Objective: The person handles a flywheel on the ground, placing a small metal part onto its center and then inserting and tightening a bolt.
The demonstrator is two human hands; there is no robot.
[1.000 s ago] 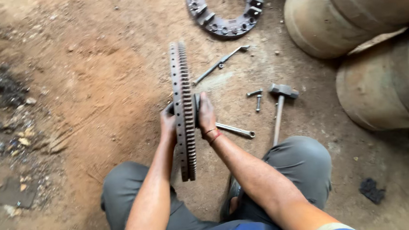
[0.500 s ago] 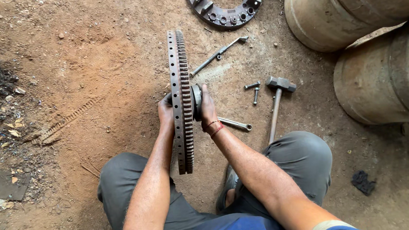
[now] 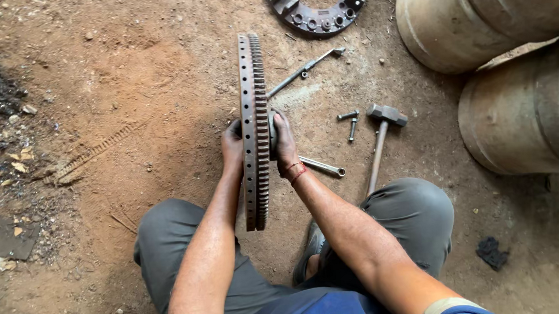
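Flywheel: toothed ring-gear wheel (image 3: 251, 113), stood on edge on the dirt floor (image 3: 124, 89), edge toward the camera, between the knees of the seated person.
Left hand: left hand (image 3: 231, 147) pressed flat against the wheel's left face, at 9 o'clock of its centre.
Right hand: right hand (image 3: 284, 140) pressed against the right face at 3 o'clock; red thread on the wrist. Both hands are clamped on the wheel from opposite sides.
Near right: steel bar (image 3: 321, 166) at 4 o'clock, just beside the right wrist; hammer (image 3: 383, 136) and two bolts (image 3: 350, 122) at 3 o'clock.
Far: bent lever wrench (image 3: 303, 71) at 1 o'clock; clutch pressure plate (image 3: 316, 3) at 12 o'clock, well apart.
Risk, tipping: wheel balances on a narrow rim; uneven hand pressure would likely let it fall sideways onto a leg.
Risk, teeth: fingers near the toothed edge could be pinched if the wheel rolls.
Risk, footing: loose soil may let the rim slide.
Floor: reddish packed earth, stones, dark oily patch at 9 o'clock.
Surroundings: two large pale drums (image 3: 479, 12) lying at 2 o'clock.
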